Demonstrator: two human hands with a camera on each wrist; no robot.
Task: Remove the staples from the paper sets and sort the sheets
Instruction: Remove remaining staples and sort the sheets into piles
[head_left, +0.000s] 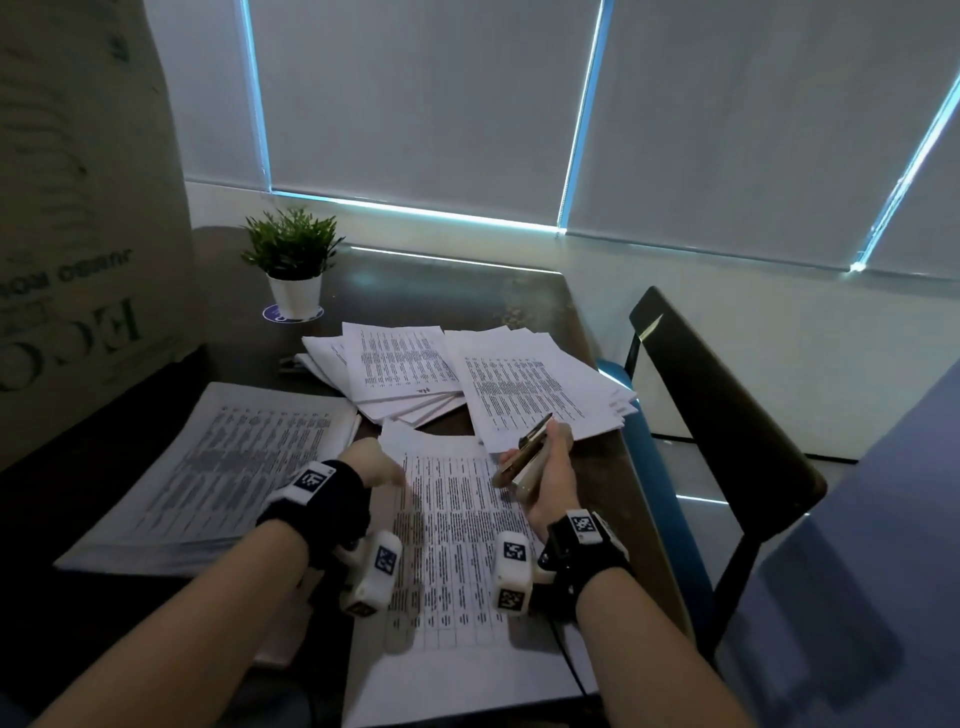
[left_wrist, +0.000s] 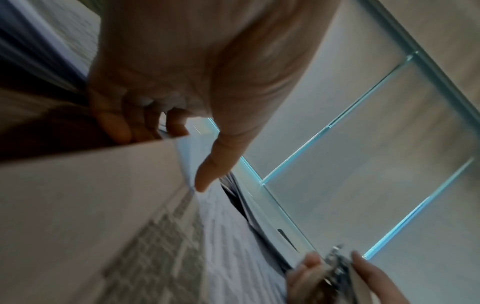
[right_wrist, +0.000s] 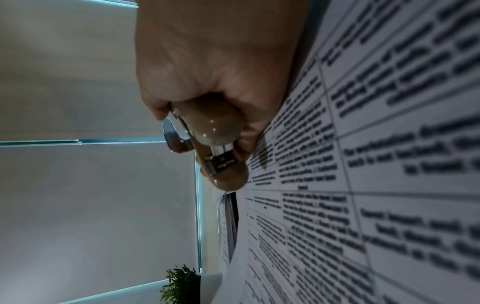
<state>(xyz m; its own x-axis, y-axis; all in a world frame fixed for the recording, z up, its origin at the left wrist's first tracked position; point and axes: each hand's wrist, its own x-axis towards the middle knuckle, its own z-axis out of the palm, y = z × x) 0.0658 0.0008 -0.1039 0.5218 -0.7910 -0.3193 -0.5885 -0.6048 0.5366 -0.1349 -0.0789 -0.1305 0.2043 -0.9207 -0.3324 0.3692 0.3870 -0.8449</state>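
Note:
A printed paper set (head_left: 457, 551) lies in front of me on the dark table (head_left: 441, 291). My left hand (head_left: 378, 464) is at its top left corner. In the left wrist view the curled fingers (left_wrist: 116, 123) pinch the edge of a lifted sheet (left_wrist: 78, 205), with the thumb stretched out. My right hand (head_left: 550, 475) rests over the set's top right part. It grips a beige and metal staple remover (head_left: 524, 457), also seen close up as the staple remover (right_wrist: 215, 133) just above the printed page (right_wrist: 363, 164). No staple can be made out.
A thick stack of sheets (head_left: 218, 467) lies at the left. Two fanned piles (head_left: 400, 369) (head_left: 540, 384) sit behind the set. A potted plant (head_left: 293, 265) stands at the back, a large cardboard box (head_left: 78, 208) at the far left, and a chair (head_left: 727, 415) at the right.

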